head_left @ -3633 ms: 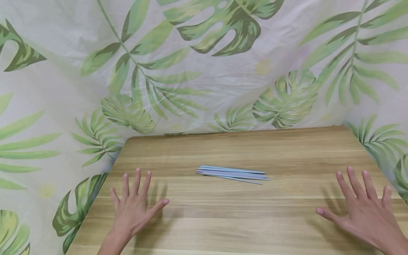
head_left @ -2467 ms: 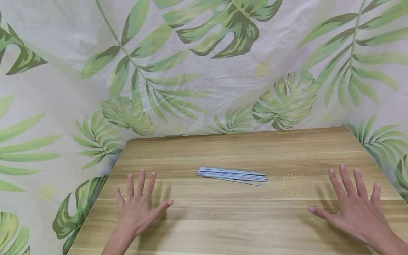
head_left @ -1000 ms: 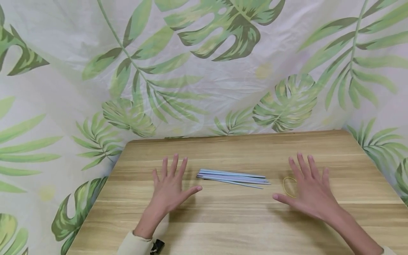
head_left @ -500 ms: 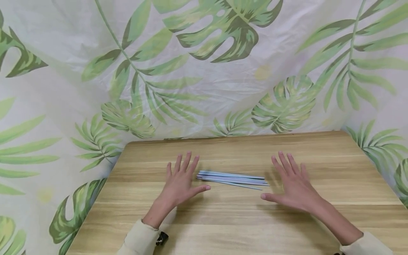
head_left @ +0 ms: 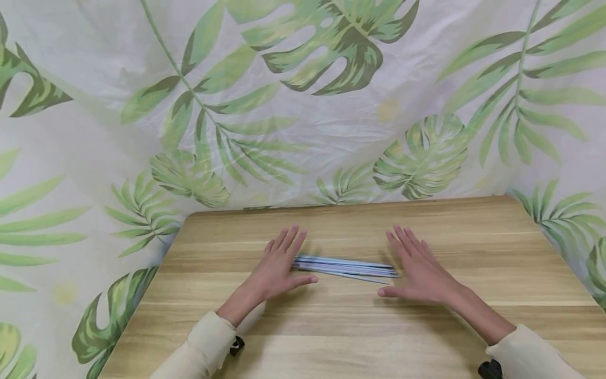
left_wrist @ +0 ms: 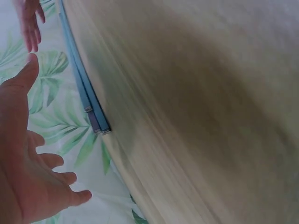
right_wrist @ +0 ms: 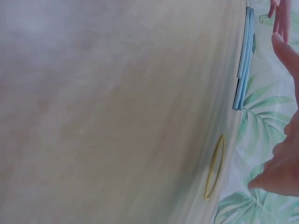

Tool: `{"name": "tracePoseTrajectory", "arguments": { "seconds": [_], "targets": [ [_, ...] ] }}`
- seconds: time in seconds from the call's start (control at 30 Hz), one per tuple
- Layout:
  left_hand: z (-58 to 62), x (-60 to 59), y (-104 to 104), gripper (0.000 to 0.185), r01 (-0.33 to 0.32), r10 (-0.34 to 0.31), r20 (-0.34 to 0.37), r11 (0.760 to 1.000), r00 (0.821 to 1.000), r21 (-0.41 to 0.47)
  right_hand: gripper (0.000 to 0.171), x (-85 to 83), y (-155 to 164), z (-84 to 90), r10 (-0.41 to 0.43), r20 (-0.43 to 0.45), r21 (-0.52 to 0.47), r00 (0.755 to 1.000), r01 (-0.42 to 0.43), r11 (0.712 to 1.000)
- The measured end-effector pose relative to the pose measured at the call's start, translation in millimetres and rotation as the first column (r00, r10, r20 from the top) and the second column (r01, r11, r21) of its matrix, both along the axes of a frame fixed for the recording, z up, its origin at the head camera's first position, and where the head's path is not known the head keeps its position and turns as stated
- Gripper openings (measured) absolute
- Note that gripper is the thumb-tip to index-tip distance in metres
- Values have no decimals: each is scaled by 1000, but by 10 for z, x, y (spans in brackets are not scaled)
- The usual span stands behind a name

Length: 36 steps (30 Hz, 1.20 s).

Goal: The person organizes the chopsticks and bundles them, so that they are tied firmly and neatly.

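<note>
A loose bundle of thin pale-blue sticks (head_left: 345, 265) lies flat in the middle of the wooden table (head_left: 331, 326). My left hand (head_left: 280, 266) hovers flat at the bundle's left end, fingers straight, holding nothing. At the right end my right hand (head_left: 416, 268) is flat too, fingers straight and empty. In the left wrist view the sticks (left_wrist: 84, 88) run along the table edge, beside my left hand (left_wrist: 28, 177). A yellow rubber band (right_wrist: 214, 167) shows in the right wrist view near the sticks (right_wrist: 244, 60); the right hand hides it in the head view.
A leaf-print cloth (head_left: 303, 105) hangs behind and around the table. The table's far edge (head_left: 350, 204) runs just past the sticks. Cream sleeves (head_left: 203, 347) cover both forearms.
Both hands have moved inward from the table's sides toward the ends of the stick bundle. The right hand now covers the rubber band in the head view. The sticks have not moved.
</note>
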<state>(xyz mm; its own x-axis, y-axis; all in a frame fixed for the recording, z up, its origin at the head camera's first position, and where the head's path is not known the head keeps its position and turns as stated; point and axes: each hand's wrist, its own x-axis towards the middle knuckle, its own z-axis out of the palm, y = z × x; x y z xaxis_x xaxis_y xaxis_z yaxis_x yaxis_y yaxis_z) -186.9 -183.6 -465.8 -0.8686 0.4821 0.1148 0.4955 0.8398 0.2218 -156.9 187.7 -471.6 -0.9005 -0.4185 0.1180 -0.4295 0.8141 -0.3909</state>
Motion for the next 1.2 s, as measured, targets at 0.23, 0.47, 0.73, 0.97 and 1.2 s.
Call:
{"name": "tracePoseTrajectory", "arguments": {
  "seconds": [0.23,0.47,0.73,0.97,1.2],
  "targets": [
    [-29,-108,5,110,85,-88,32,994,996,70,133,-96,-92,-64,48,36,-55,998,-46,997],
    [-84,-213,43,112,167,-178,85,978,980,126,130,-180,-153,-121,73,36,-71,997,-70,995],
    [-114,-277,99,113,180,-203,123,968,971,177,127,-298,-174,-161,119,18,-109,993,-116,987],
    [-159,-328,111,113,181,-210,127,961,969,211,126,-343,-198,-167,136,23,-134,990,-131,982],
    [-206,-335,112,108,131,-173,163,961,971,243,118,-337,-199,-166,146,42,-128,988,-139,982]
  ]
}}
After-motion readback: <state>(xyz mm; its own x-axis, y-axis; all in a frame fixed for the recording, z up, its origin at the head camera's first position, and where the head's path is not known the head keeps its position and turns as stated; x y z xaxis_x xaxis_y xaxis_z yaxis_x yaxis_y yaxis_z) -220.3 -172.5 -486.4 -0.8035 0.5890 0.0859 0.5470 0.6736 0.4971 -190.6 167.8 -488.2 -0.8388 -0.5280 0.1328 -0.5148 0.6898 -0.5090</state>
